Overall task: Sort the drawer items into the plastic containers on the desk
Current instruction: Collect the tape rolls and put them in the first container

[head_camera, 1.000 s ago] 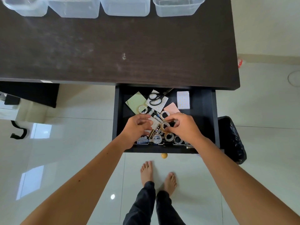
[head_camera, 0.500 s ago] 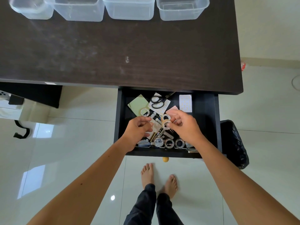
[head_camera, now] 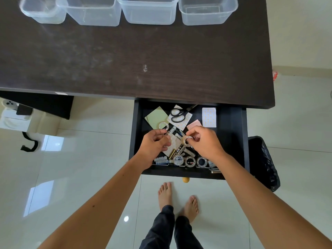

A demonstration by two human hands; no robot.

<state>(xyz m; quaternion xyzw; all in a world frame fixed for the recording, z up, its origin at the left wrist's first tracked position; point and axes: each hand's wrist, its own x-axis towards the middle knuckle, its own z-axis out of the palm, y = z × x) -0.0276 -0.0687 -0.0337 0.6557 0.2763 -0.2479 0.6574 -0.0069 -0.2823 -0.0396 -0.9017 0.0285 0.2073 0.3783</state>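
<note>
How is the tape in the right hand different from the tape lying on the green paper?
The tape in the right hand is held up, pinched by the right hand; the tape on the green paper lies flat, untouched. The held one looks tan and thicker; the lying one is paler and thinner. The lying one sits farther back in the drawer. Both are small rings.

Dark desk [head_camera: 161, 60] with four clear plastic containers [head_camera: 149, 11] in a row along its far edge.

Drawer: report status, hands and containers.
Right hand pinching a tape roll above the drawer. Left hand closed on a clear ring, hard to make out. Containers on the desk look empty. Path clear.
</note>
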